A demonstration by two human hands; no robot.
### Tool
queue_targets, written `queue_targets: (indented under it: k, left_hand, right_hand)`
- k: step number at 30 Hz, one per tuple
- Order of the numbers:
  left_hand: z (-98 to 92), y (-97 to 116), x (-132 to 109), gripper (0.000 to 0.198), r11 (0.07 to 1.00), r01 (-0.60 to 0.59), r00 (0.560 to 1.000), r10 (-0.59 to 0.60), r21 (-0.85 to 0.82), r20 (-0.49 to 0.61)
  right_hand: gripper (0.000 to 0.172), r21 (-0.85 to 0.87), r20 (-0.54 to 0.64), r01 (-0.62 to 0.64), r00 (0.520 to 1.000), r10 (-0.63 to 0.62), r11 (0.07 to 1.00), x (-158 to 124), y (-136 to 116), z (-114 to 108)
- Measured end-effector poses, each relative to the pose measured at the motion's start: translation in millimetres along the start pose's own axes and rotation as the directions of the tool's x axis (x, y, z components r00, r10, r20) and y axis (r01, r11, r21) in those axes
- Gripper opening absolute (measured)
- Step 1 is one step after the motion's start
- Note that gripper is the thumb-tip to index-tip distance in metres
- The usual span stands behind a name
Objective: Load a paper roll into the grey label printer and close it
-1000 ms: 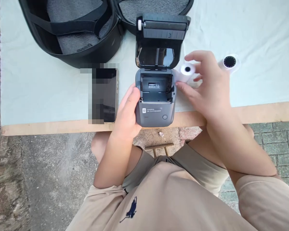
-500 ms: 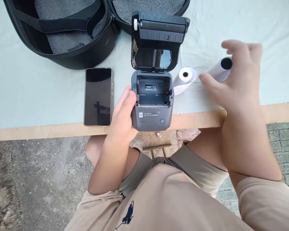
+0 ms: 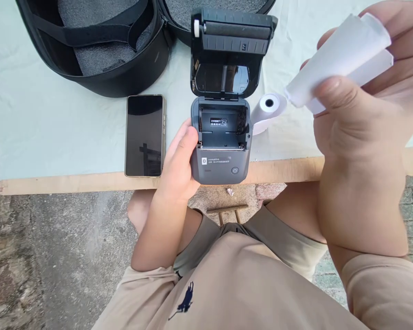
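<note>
A dark grey portable printer (image 3: pixel 220 165) sits at the table's front edge with its lid (image 3: pixel 227 50) flipped up. Its paper bay looks bare, with a small printed label on the back wall. My left hand (image 3: pixel 179 162) grips the printer's left side, the thumb along its edge. Raised off the table at the right, my right hand (image 3: pixel 358 98) is closed around a white paper roll (image 3: pixel 344 55), whose loose end hangs out on the lower side. A second paper roll (image 3: pixel 261 110) lies on the cloth just right of the printer, partly unwound.
A black phone (image 3: pixel 144 137) lies face up left of the printer. Behind it stands an open black zip case (image 3: pixel 124 78) with grey foam and a strap. Pale cloth covers the table, whose wooden front edge (image 3: pixel 72 184) runs above my lap.
My right hand has closed on the paper roll that lay at the right and lifted it off the cloth. The left hand still holds the printer; the view has shifted slightly.
</note>
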State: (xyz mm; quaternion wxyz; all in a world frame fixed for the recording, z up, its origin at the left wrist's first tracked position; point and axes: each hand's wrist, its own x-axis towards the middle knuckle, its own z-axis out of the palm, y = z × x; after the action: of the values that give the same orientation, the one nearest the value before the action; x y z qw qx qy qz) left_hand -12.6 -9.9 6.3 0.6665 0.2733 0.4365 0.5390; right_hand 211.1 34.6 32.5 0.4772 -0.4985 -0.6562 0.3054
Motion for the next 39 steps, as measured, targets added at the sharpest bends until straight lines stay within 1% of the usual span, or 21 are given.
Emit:
queue_targets:
  k: [1,2,3,4,5,6,8,10,13,15,17,18,20,22,25,27,29,32,34,37,39]
  left_hand:
    - [-0.3,0,0,0.041,1.0,0.004,1.0,-0.004,-0.003,0.003]
    - [-0.6,-1,0,0.042,1.0,0.002,1.0,-0.002,-0.009,0.007]
    - [-0.8,-1,-1,0.041,1.0,-0.003,1.0,0.003,-0.019,0.013]
    - [-0.9,-1,-1,0.039,0.999,-0.009,1.0,0.01,-0.03,0.022]
    - [-1.1,-1,-1,0.036,0.999,-0.015,0.999,0.016,-0.043,0.038]
    - [-1.2,0,-1,0.034,0.998,-0.018,0.998,0.021,-0.052,0.057]
    - [-1.9,2,-1,0.032,0.998,-0.014,0.995,0.02,-0.062,0.096]
    - [-3.2,4,-1,0.033,0.998,0.0,0.992,0.009,-0.069,0.127]
    - [-5.2,5,-1,0.034,0.996,0.02,0.989,-0.007,-0.086,0.144]
    - [-5.9,5,-1,0.032,0.995,0.02,0.988,-0.005,-0.093,0.152]
    - [-5.9,6,-1,0.029,0.995,0.02,0.987,-0.004,-0.099,0.159]
    - [-5.8,6,-1,0.028,0.995,0.023,0.987,-0.006,-0.101,0.161]
    - [-5.3,6,-1,0.028,0.994,0.034,0.987,-0.017,-0.101,0.163]
    - [-4.5,7,-1,0.029,0.995,0.038,0.985,-0.022,-0.093,0.169]
    - [-3.1,6,-1,0.03,0.994,0.028,0.987,-0.011,-0.104,0.163]
    - [-2.6,4,-1,0.029,0.99,0.016,0.99,0.004,-0.137,0.144]
    - [-3.4,2,0,0.029,0.984,0.003,0.99,0.022,-0.177,0.138]
    - [-7.3,0,1,0.033,0.979,0.01,0.984,0.027,-0.205,0.175]
    - [-10.1,0,1,0.034,0.983,0.021,0.982,0.014,-0.184,0.188]
    - [-11.6,1,-1,0.029,0.993,-0.004,0.983,0.026,-0.12,0.184]
    - [-11.0,3,-3,0.028,0.996,-0.025,0.985,0.038,-0.082,0.169]
  right_hand:
    - [0.053,0.087,-0.09,0.072,0.994,-0.064,0.994,-2,-9,5]
    - [0.046,0.149,-0.115,0.136,0.986,-0.119,0.98,-4,-19,9]
    - [0.041,0.133,-0.057,0.126,0.991,-0.119,0.983,-6,-28,14]
    - [0.04,0.07,0.028,0.17,0.985,-0.172,0.983,-8,-37,19]
    - [0.042,-0.001,0.102,0.263,0.96,-0.261,0.965,-9,-45,23]
    - [0.043,-0.078,0.176,0.335,0.932,-0.318,0.939,-9,-51,28]
    - [0.042,-0.214,0.262,0.446,0.883,-0.388,0.869,-8,-56,38]
    - [0.04,-0.306,0.295,0.459,0.879,-0.375,0.834,-4,-55,47]
    - [0.035,-0.376,0.317,0.468,0.876,-0.364,0.8,2,-48,54]
    - [0.026,-0.412,0.343,0.457,0.879,-0.331,0.788,4,-46,54]
    - [0.016,-0.422,0.387,0.432,0.881,-0.273,0.797,5,-45,53]
    - [0.015,-0.416,0.407,0.421,0.879,-0.248,0.806,5,-44,53]
    - [0.018,-0.404,0.425,0.407,0.876,-0.226,0.819,5,-44,53]
    - [0.022,-0.412,0.408,0.401,0.884,-0.227,0.819,5,-43,53]
    - [0.016,-0.432,0.356,0.406,0.897,-0.262,0.805,3,-43,55]
    - [0.012,-0.398,0.344,0.431,0.888,-0.304,0.81,-1,-44,55]
    - [0.011,-0.323,0.36,0.463,0.867,-0.345,0.826,-6,-46,56]
    - [0.009,-0.242,0.373,0.521,0.829,-0.417,0.819,-14,-46,59]
    - [0.01,-0.227,0.342,0.565,0.809,-0.479,0.793,-18,-42,61]
    - [0.008,-0.172,0.326,0.625,0.766,-0.555,0.762,-21,-36,62]
    - [0.006,-0.135,0.325,0.622,0.763,-0.558,0.771,-21,-35,59]
